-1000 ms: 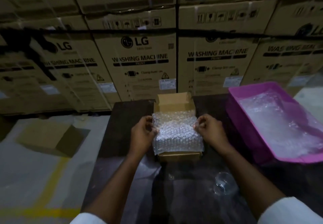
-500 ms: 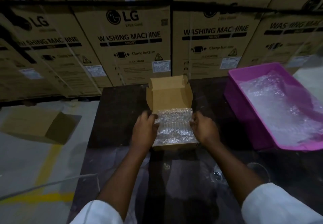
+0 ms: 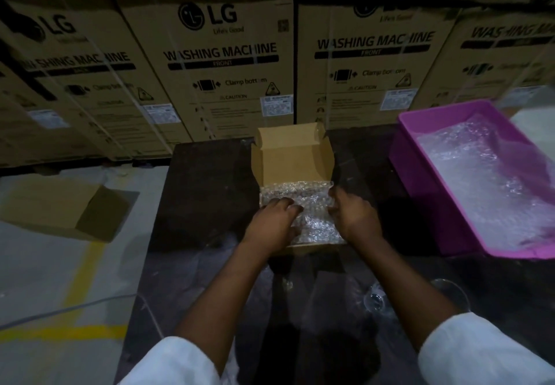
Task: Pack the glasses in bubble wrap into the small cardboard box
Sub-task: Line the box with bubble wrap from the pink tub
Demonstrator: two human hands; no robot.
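Note:
A small cardboard box stands open on the dark table, its lid flap upright at the far side. A sheet of bubble wrap fills its opening. My left hand lies on top of the wrap with fingers spread, pressing it down. My right hand is at the box's right side, fingers curled against the wrap's edge. A clear glass lies on the table near my right forearm, partly hidden by it.
A pink tray holding more bubble wrap sits at the right of the dark table. Stacked washing-machine cartons form a wall behind. An open cardboard box lies on the floor at left, by yellow floor lines.
The bubble wrap has gone from resting above the box down into it. My left hand moved from the wrap's left edge onto its top. The view tilted down and closer.

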